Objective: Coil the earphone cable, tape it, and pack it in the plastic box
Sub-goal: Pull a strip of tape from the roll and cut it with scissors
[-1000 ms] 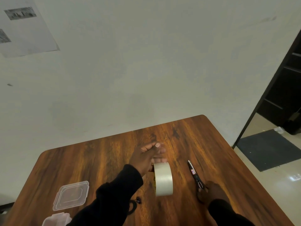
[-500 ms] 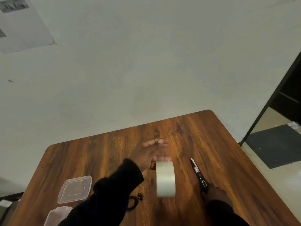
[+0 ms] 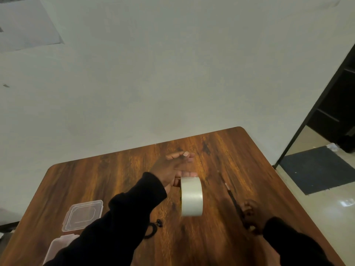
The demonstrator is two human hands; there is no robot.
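Note:
A wide roll of clear tape stands on edge at the middle of the wooden table. My left hand grips its far upper rim with the thumb on top and the other fingers spread. My right hand is closed around the handles of black scissors, whose blades are blurred and point away from me. The black coiled earphone cable lies on the table just left of the roll, partly hidden under my left sleeve. The clear plastic box sits at the near left, its lid beside it.
A pale wall rises right behind the table's far edge. To the right the table ends, with a tiled floor, a dark mat and a black shelf frame beyond it.
My right hand has closed on the scissors' handles and the scissors now blur with motion. My left hand and the tape roll have barely moved.

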